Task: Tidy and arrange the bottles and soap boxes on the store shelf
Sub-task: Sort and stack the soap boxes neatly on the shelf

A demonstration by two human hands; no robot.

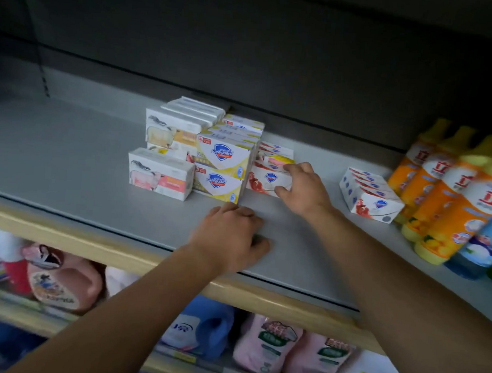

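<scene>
On the grey shelf (71, 161) stands a cluster of soap boxes. Yellow-and-white Safeguard boxes (220, 168) are stacked in the middle, and white boxes with a sheep picture (160, 174) sit to their left. My right hand (301, 186) grips a white-and-red soap box (263, 180) lying just right of the yellow stack. My left hand (231, 236) rests on the shelf near its front edge, fingers curled, holding nothing. A separate stack of white-and-red soap boxes (371, 196) stands further right, beside a row of orange bottles with yellow caps (441, 195).
A blue bottle (481, 247) stands at the far right of the shelf. The shelf has a wooden front rail (123, 251). Below it, pink and blue detergent pouches and jugs (266, 345) fill the lower shelf. The back panel is dark.
</scene>
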